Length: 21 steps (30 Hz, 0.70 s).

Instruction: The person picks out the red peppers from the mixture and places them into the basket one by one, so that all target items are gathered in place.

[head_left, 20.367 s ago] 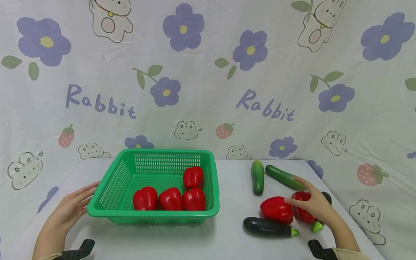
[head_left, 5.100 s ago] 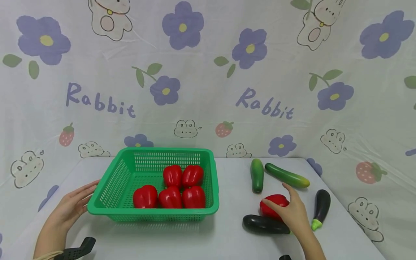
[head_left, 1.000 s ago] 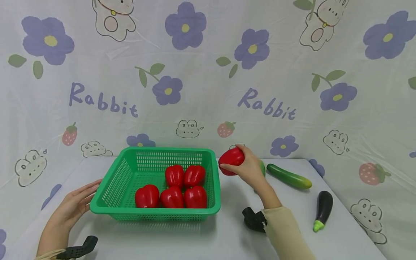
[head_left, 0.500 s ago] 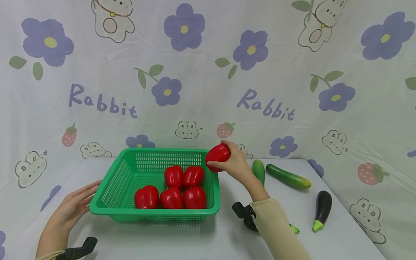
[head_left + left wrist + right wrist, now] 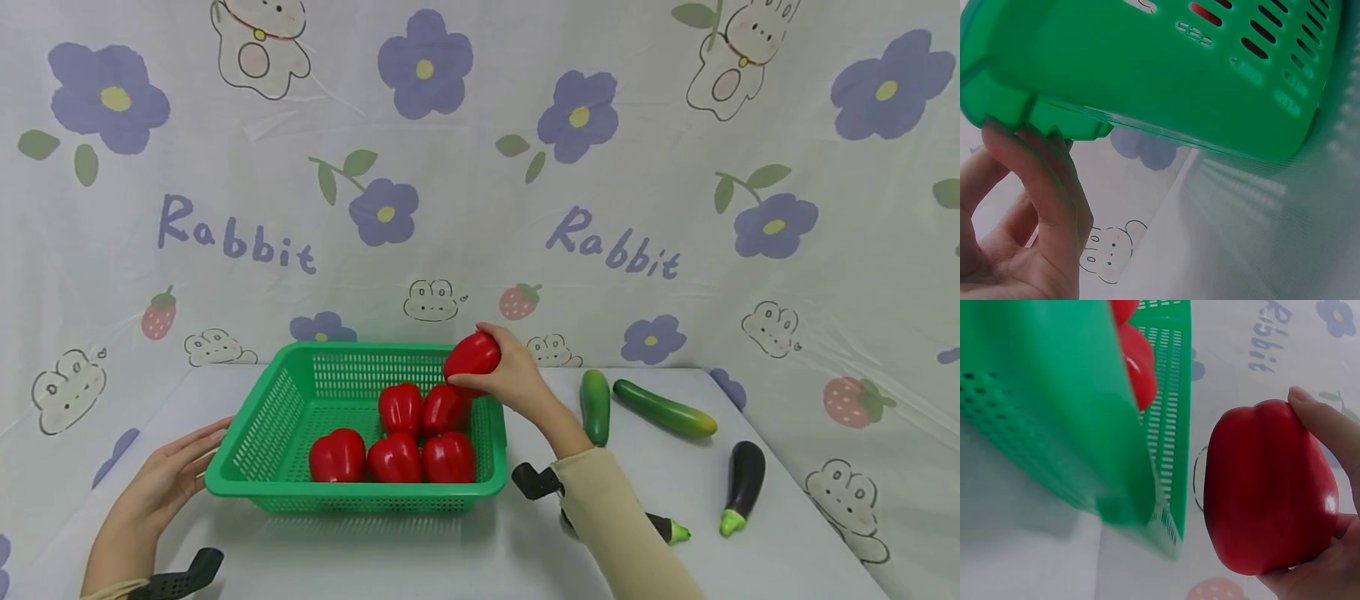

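My right hand [image 5: 512,372] grips a red bell pepper [image 5: 472,355] between thumb and fingers, above the back right part of the green plastic basket [image 5: 352,490]. In the right wrist view the held bell pepper [image 5: 1266,487] appears large, apart from the basket wall. Inside the basket lie several other red bell peppers [image 5: 400,408], grouped mostly toward the front and right. On the left, my left hand [image 5: 167,482] touches the basket's left rim with loosely bent fingers. From the left wrist view, those fingertips meet the underside of the rim [image 5: 1063,122].
To the right on the white table [image 5: 525,567] lie a short green cucumber [image 5: 596,407], a longer cucumber [image 5: 665,409] and an eggplant [image 5: 744,483]. Another eggplant [image 5: 660,527] is partly covered by my right sleeve. A printed cloth [image 5: 480,192] hangs behind.
My right hand took the last pepper from the right side of the table and carried it left over the basket. Earlier, another pepper went into the basket. My left hand stayed at the rim.
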Available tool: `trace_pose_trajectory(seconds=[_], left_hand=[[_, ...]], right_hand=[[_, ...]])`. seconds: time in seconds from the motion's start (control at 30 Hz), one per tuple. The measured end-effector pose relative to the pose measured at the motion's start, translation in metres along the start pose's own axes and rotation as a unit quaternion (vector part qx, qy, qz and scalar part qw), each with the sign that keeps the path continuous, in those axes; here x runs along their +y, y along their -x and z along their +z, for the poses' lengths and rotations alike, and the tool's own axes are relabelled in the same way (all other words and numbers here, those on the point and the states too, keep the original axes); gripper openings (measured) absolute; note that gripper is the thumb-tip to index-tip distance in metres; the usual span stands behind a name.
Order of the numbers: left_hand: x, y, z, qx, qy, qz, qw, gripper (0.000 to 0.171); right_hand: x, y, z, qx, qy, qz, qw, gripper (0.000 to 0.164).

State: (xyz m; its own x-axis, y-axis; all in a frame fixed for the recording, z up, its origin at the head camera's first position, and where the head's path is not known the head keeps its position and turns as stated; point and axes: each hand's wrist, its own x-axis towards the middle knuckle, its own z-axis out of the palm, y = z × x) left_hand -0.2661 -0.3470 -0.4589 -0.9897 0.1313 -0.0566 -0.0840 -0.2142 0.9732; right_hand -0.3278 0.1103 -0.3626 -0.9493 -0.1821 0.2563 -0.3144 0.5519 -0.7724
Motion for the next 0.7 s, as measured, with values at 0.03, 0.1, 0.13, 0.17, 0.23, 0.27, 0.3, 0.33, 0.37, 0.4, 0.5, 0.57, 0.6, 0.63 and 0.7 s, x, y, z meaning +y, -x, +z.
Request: trace_pose_trajectory(seconds=[0.03,0.1,0.13,0.17,0.23,0.27,0.3,0.33,0.37,0.4,0.5,0.57,0.6,0.63,0.7], left_hand=[[0.000,0.000,0.000,0.000,-0.002,0.000,1.0000,0.030],[0.000,0.000,0.000,0.000,-0.006,-0.001,1.0000,0.030],[-0.001,0.000,0.000,0.001,-0.010,-0.001,1.0000,0.029],[-0.001,0.001,0.000,0.002,-0.014,-0.001,0.9999,0.028],[-0.001,0.001,0.000,0.004,-0.019,-0.001,0.9998,0.027],[-0.001,0.001,0.000,0.005,-0.020,-0.001,0.9998,0.027],[-0.001,0.001,0.000,0.007,-0.021,-0.001,0.9997,0.027],[-0.001,0.001,0.000,0.007,-0.022,0.000,0.9997,0.027],[-0.001,0.001,0.000,0.007,-0.022,0.000,0.9997,0.027],[-0.001,0.001,0.000,0.007,-0.021,0.000,0.9997,0.028],[-0.001,0.000,0.001,0.007,-0.018,-0.001,0.9998,0.028],[0.000,0.000,0.001,0.005,-0.016,-0.002,0.9999,0.029],[0.000,0.000,0.001,0.005,-0.014,-0.001,0.9999,0.029],[0.000,0.000,0.000,0.002,-0.012,0.000,0.9999,0.029],[-0.001,0.000,0.001,-0.002,-0.008,0.003,1.0000,0.030]], right_hand=[[-0.001,-0.001,0.002,-0.002,-0.001,-0.003,1.000,0.083],[-0.003,-0.003,0.005,-0.008,-0.004,-0.009,1.000,0.084],[-0.004,-0.004,0.007,-0.012,-0.005,-0.012,1.000,0.084],[-0.005,-0.005,0.008,-0.015,-0.005,-0.016,1.000,0.084],[-0.008,-0.008,0.012,-0.024,-0.009,-0.024,0.999,0.084],[-0.009,-0.009,0.013,-0.028,-0.010,-0.029,0.999,0.084],[-0.010,-0.010,0.014,-0.033,-0.012,-0.031,0.999,0.083],[-0.010,-0.012,0.016,-0.037,-0.014,-0.034,0.999,0.083],[-0.011,-0.013,0.017,-0.043,-0.015,-0.036,0.998,0.083],[-0.011,-0.015,0.018,-0.048,-0.015,-0.039,0.998,0.083],[-0.014,-0.018,0.022,-0.061,-0.009,-0.047,0.997,0.082],[-0.016,-0.020,0.025,-0.069,0.000,-0.054,0.996,0.082],[-0.017,-0.021,0.026,-0.071,0.005,-0.057,0.996,0.081],[-0.018,-0.023,0.028,-0.075,0.011,-0.059,0.995,0.081],[-0.019,-0.025,0.031,-0.081,0.019,-0.063,0.995,0.081]])
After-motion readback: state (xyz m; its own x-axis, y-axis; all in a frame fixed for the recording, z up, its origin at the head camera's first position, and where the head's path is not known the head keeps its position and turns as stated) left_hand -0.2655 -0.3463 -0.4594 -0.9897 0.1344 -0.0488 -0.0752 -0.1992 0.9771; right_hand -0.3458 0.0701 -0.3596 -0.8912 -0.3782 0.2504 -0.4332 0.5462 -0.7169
